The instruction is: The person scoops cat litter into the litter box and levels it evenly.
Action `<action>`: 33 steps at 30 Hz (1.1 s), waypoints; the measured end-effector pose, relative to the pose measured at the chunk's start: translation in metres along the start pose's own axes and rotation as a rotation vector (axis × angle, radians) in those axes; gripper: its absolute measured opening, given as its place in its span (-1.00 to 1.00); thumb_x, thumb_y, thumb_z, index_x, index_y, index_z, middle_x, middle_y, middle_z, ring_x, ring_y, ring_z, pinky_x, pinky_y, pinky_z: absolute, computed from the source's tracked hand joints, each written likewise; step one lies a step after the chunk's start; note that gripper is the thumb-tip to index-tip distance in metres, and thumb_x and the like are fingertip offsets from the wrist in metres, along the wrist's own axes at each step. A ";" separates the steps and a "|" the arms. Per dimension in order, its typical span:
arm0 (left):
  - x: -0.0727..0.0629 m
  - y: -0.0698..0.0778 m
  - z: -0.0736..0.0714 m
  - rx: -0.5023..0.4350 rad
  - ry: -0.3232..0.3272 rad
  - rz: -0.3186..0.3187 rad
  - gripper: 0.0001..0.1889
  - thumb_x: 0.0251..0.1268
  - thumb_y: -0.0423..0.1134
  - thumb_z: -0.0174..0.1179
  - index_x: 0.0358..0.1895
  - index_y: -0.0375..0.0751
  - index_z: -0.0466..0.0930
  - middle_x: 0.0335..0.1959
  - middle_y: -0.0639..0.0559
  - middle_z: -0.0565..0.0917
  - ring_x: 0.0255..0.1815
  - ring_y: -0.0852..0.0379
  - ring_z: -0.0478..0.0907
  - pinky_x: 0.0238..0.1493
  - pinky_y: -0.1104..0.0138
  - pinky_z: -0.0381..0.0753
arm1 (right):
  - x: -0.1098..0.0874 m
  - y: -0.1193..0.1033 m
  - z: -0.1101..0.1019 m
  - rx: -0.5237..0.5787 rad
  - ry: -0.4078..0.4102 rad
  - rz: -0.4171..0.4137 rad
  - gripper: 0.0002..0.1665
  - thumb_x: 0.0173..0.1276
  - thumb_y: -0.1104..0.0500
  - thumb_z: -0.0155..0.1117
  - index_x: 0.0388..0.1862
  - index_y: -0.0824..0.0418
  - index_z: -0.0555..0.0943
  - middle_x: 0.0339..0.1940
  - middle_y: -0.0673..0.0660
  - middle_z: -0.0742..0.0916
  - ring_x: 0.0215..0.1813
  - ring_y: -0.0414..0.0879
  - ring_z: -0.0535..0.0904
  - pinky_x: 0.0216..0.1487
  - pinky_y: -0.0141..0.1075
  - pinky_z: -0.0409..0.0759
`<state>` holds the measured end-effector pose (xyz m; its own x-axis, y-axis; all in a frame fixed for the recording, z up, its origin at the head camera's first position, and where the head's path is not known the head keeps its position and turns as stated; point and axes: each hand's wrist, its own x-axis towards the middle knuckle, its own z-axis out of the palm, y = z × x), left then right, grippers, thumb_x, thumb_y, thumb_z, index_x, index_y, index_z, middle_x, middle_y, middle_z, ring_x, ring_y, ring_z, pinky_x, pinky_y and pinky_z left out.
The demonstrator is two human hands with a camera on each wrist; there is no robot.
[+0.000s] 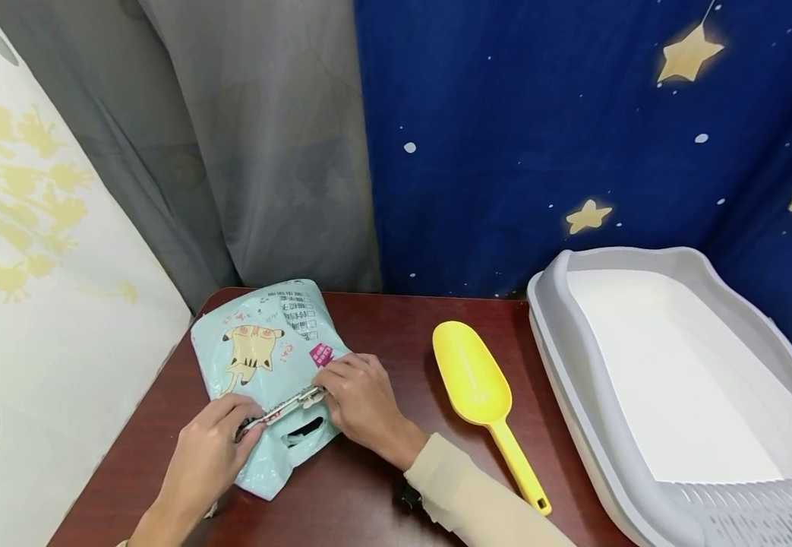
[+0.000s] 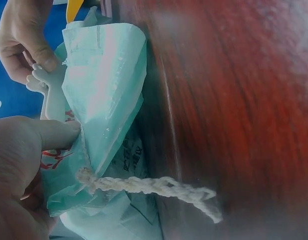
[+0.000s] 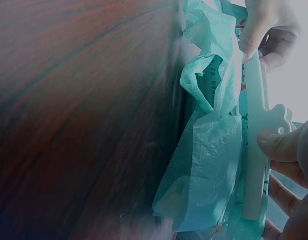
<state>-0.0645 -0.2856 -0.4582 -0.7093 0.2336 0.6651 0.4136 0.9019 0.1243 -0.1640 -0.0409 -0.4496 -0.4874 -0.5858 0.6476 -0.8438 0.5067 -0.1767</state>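
Note:
A light blue plastic bag (image 1: 259,361), printed with a cartoon cat, lies on the table's left side with its handle-hole end towards me. A pale bag clip (image 3: 254,100) runs across it just beyond the handle hole. My left hand (image 1: 206,448) pinches the bag beside the clip's left end, thumb on the near side. With thumb and fingers, my right hand (image 1: 361,399) grips the clip and bag at the other end. In the left wrist view, a twisted whitish cord (image 2: 144,185) hangs near the left thumb; its far attachment is unclear.
A yellow scoop (image 1: 474,372) lies right of the bag, handle towards me. Beyond it stands a grey-rimmed litter box (image 1: 563,365) with a white interior. The dark red table (image 1: 396,327) meets a white wall panel at left, and grey and blue curtains (image 1: 464,190) hang behind.

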 end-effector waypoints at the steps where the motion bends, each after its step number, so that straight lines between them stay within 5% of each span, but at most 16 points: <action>1: 0.000 0.000 0.000 0.002 -0.003 -0.001 -0.67 -0.17 -0.49 0.69 -0.28 -0.25 0.79 -0.19 0.02 0.73 -0.13 -0.01 0.73 -0.21 0.04 0.74 | 0.000 0.000 0.000 0.001 0.002 -0.001 -0.75 0.37 0.34 0.44 -0.12 0.02 0.88 -0.05 -0.10 0.88 0.07 -0.18 0.73 0.19 -0.16 0.63; 33: 0.004 -0.001 0.001 -0.019 -0.001 0.001 -0.74 -0.07 -0.50 0.60 -0.36 -0.17 0.74 -0.25 0.09 0.71 -0.26 0.12 0.69 -0.35 0.14 0.70 | -0.004 0.004 -0.002 0.012 0.053 -0.016 -0.76 0.36 0.32 0.50 -0.11 0.01 0.88 -0.10 -0.13 0.88 0.07 -0.20 0.74 0.23 -0.16 0.63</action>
<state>-0.0683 -0.2851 -0.4562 -0.7093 0.2345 0.6648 0.4248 0.8948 0.1376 -0.1647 -0.0353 -0.4519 -0.4617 -0.5595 0.6883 -0.8542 0.4898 -0.1748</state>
